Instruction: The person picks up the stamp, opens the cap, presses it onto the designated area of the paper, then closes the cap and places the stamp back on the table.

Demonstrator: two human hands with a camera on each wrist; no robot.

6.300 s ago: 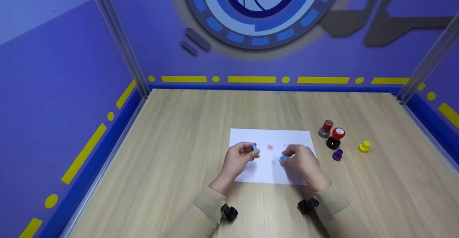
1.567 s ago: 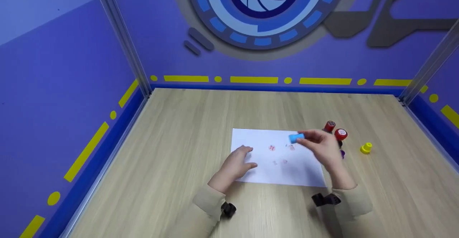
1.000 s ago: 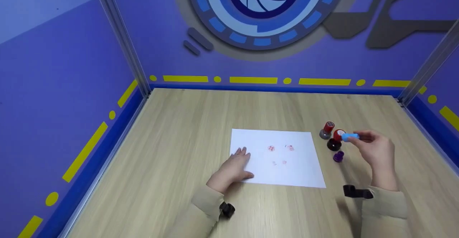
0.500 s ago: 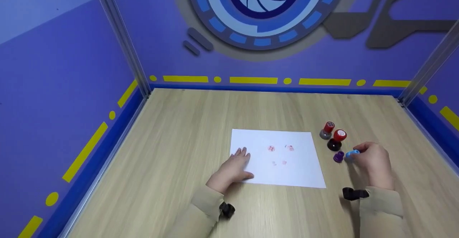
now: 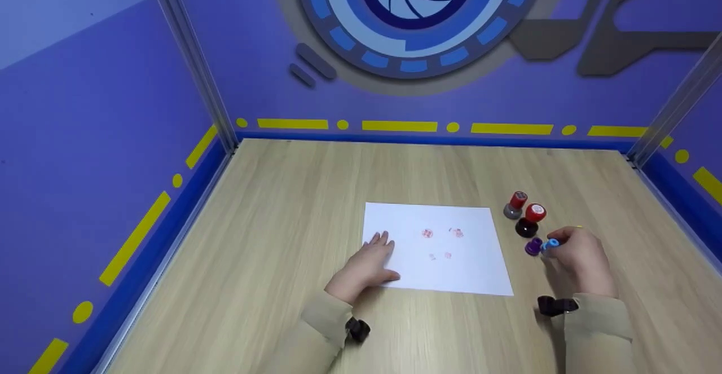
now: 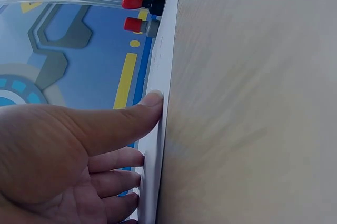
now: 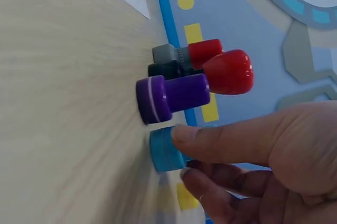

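My right hand (image 5: 581, 255) pinches a small light-blue stamp (image 7: 166, 149) between thumb and fingers. The stamp stands upright at the table surface, close beside a purple stamp (image 5: 533, 246). My left hand (image 5: 364, 264) lies with fingers spread on the left part of a white sheet of paper (image 5: 468, 272); in the left wrist view its thumb (image 6: 150, 103) presses near the paper's edge. Several faint reddish stamp prints (image 5: 427, 233) show on the sheet.
Behind the purple stamp stand a red-topped stamp with a black base (image 5: 527, 227) and a red one with a grey base (image 5: 513, 210). A yellow stamp (image 5: 579, 227) is mostly hidden behind my right hand. Printed panels wall in the wooden table (image 5: 293, 221).
Earlier both hands held blue pieces over the paper. My right hand has since carried the blue stamp right and lowered it beside the purple one; my left hand settled flat on the sheet.
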